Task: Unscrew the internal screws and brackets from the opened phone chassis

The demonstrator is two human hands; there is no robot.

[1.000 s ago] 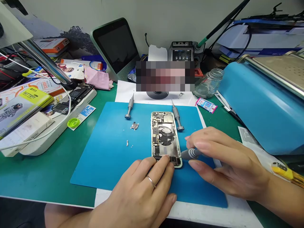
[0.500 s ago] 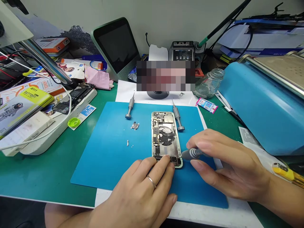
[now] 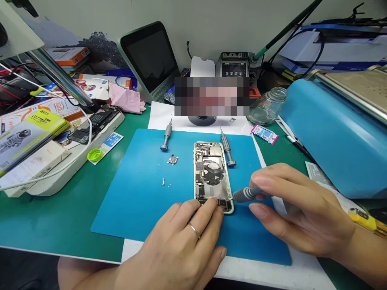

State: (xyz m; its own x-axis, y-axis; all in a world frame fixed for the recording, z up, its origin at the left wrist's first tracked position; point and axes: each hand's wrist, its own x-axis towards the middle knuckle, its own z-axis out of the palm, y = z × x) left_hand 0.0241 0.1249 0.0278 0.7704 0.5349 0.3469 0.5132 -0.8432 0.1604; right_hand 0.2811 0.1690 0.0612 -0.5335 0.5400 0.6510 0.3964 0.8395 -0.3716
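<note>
An opened phone (image 3: 215,173) lies on the blue mat with its boards and bare metal inside showing. Fingertips of my left hand (image 3: 187,237) rest on its lower end, fingers stretched out and the thumb off to the side on the mat. A grey screwdriver (image 3: 243,195) is held nearly level in my right hand (image 3: 298,209), its tip at the phone's lower right edge. The handle's rear end is hidden behind my fingers. Two more grey screwdrivers, one on the left (image 3: 166,137) and one on the right (image 3: 227,150), lie on the mat above.
A small metal part (image 3: 173,160) and a tiny strip (image 3: 163,181) lie on the blue mat (image 3: 133,213). A glass jar (image 3: 269,105) stands behind on the right, near a blue machine (image 3: 332,133). Boxes and a battery pack (image 3: 33,137) crowd the left.
My right hand has shifted slightly right, and its fingers sit farther back along the screwdriver, so more of the handle shows. My left hand and the phone stay together as before.
</note>
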